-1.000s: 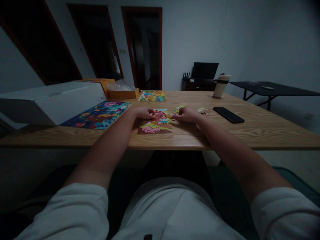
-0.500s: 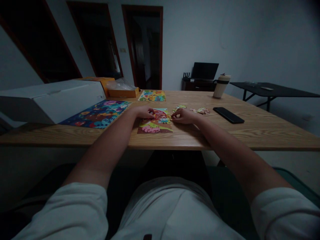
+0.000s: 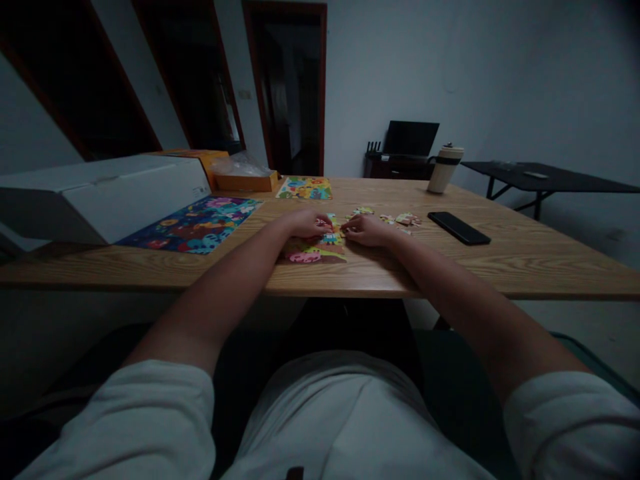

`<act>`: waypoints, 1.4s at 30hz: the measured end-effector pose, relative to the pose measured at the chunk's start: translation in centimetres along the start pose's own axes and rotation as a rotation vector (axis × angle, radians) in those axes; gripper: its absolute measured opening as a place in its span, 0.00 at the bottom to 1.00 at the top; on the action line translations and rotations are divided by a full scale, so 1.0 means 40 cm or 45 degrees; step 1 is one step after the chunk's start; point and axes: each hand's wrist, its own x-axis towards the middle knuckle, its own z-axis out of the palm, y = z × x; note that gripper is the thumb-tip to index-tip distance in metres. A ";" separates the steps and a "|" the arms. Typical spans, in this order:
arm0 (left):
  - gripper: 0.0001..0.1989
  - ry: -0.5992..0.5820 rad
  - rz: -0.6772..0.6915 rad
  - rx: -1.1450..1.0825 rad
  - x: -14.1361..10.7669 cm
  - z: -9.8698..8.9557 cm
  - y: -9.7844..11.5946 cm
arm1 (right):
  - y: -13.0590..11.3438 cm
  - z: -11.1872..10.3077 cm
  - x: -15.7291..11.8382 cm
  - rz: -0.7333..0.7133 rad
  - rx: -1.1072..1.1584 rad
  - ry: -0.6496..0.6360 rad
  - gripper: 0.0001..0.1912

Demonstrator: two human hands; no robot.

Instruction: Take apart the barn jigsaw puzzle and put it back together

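Note:
A partly assembled jigsaw puzzle (image 3: 313, 256) with a pink animal and a red barn lies near the table's front edge. My left hand (image 3: 307, 225) rests over its upper part, fingers bent down onto the surface, and covers much of the barn. At the puzzle's right edge, my right hand (image 3: 367, 231) has its fingertips pinched together on what looks like a puzzle piece, mostly hidden by the fingers. Several loose puzzle pieces (image 3: 407, 219) lie just beyond and to the right of that hand.
To the right lie a black phone (image 3: 459, 228) and, farther back, a cream tumbler (image 3: 445, 170). A dark blue picture sheet (image 3: 195, 223) lies left, beside a white box (image 3: 135, 190). Behind are a colourful animal picture (image 3: 305, 188) and an orange box tray (image 3: 246, 182) with clear plastic.
My left hand has moved right across the puzzle, covering more of the barn and nearing my right hand. My right hand stays at the puzzle's right edge. The view has tilted slightly.

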 end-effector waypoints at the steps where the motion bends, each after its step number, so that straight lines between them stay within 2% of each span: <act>1: 0.22 0.004 0.028 0.028 0.005 0.007 0.007 | 0.002 0.002 0.002 0.002 -0.004 -0.013 0.20; 7: 0.21 -0.034 0.101 0.096 0.016 0.026 0.017 | 0.000 0.005 0.006 -0.104 -0.104 0.004 0.21; 16: 0.24 -0.077 0.092 0.045 0.017 0.025 0.013 | -0.012 -0.009 0.008 -0.003 0.008 -0.075 0.19; 19: 0.28 -0.087 0.143 0.008 0.017 0.026 0.015 | 0.024 -0.030 0.000 0.122 0.178 0.118 0.22; 21: 0.31 -0.102 0.153 -0.001 0.016 0.026 0.018 | 0.063 -0.051 -0.013 0.310 0.332 0.332 0.24; 23: 0.33 -0.136 0.127 0.011 0.014 0.024 0.019 | 0.104 -0.072 -0.031 0.541 0.462 0.414 0.24; 26: 0.32 -0.177 0.101 0.017 0.015 0.023 0.015 | 0.151 -0.094 -0.059 0.789 0.485 0.339 0.21; 31: 0.33 -0.201 0.140 -0.043 0.019 0.021 -0.007 | 0.173 -0.111 -0.091 0.933 0.357 0.105 0.14; 35: 0.33 -0.225 0.147 -0.100 0.016 0.019 -0.020 | 0.166 -0.120 -0.102 0.918 0.279 -0.092 0.14; 39: 0.33 -0.231 0.135 -0.122 0.014 0.015 -0.026 | 0.165 -0.121 -0.099 0.871 0.284 -0.073 0.20; 42: 0.33 -0.235 0.132 -0.140 0.013 0.014 -0.027 | 0.170 -0.114 -0.093 0.831 0.340 -0.029 0.20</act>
